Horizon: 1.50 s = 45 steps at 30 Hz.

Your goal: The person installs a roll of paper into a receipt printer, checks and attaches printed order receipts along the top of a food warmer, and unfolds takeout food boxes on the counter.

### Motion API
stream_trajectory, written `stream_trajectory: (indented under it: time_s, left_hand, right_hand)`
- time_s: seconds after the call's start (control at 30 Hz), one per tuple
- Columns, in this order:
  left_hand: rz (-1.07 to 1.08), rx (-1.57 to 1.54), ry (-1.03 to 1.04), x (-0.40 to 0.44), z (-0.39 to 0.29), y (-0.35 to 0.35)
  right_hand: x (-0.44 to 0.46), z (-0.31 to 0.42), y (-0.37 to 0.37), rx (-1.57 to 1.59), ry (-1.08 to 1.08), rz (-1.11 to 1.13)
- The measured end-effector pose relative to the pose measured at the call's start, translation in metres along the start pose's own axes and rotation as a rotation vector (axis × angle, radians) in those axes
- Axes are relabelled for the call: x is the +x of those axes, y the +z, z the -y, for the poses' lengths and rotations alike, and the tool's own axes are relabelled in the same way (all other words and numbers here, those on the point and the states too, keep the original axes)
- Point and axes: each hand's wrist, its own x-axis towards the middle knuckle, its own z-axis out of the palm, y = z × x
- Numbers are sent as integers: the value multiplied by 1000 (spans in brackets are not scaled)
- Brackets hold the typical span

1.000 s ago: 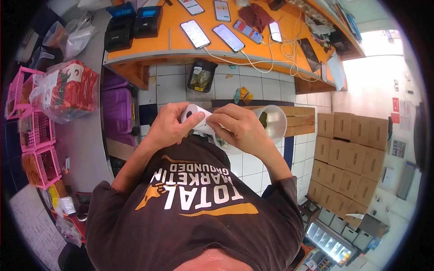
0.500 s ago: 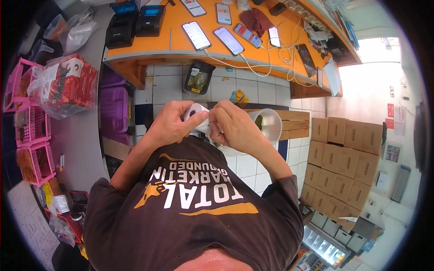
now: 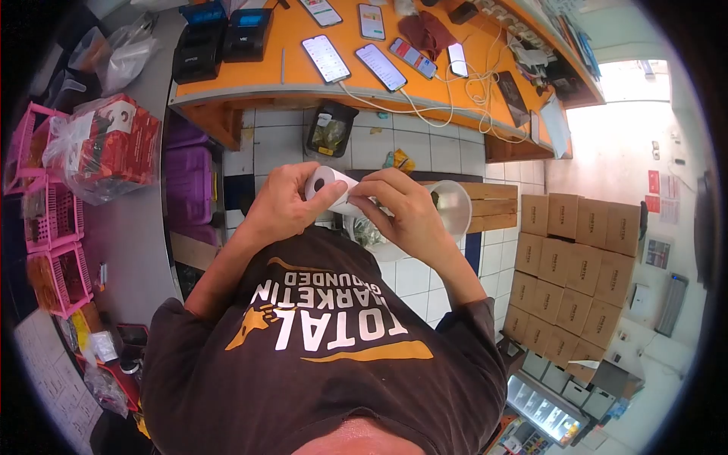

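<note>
A small white paper roll (image 3: pixel 339 180) with a dark hollow core sits in front of my chest. My left hand (image 3: pixel 282 203) is wrapped round it, the thumb lying across its side and the core end facing left. My right hand (image 3: pixel 402 211) pinches the roll's right side with thumb and fingertips; whether it grips a loose edge is hard to see. Under my right hand, partly hidden, is a translucent tub (image 3: pixel 385 249) with crumpled clear plastic in it. A second translucent bin (image 3: pixel 457 212) stands just beyond my right wrist.
An orange desk (image 3: pixel 292 72) ahead bears several phones (image 3: pixel 381 67), cables and two black printers (image 3: pixel 247 34). A black bin (image 3: pixel 331 129) stands on the tiled floor. Stacked cartons (image 3: pixel 574 265) rise at right. Bagged red boxes (image 3: pixel 114 148) lie on the grey counter (image 3: pixel 125 250) at left.
The roll has tilted and more of its side shows. My right hand has shifted slightly right and down, its fingers stretched further along the roll. My left hand keeps its hold.
</note>
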Motion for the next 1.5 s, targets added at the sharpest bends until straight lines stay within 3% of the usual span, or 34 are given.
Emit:
stream_trajectory:
  time_s: [0.5,1.1,1.17,1.3,1.37,1.4,1.47,1.5]
  left_hand:
    - [41,67,-20,1,-2,-5]
    - [-172,57,39,4,3,1]
    - [-106,-21,-133,2,-5,-4]
    - [-91,-140,-124,7,9,-6]
    - [76,-358,-176,10,16,-15]
    - [63,-362,-186,12,22,-19]
    - [104,-461,-207,15,34,-32]
    - [79,-468,-219,13,36,-31]
  right_hand:
    - [12,-1,7,-278,-225,77]
    - [3,-4,10,-124,4,6]
    - [5,-6,12,-89,-16,-36]
    - [8,-7,17,-91,8,-63]
    - [16,-6,21,75,157,-62]
    - [17,-9,27,86,155,-50]
    - [20,-22,47,465,370,114]
    - [23,-28,63,452,372,59]
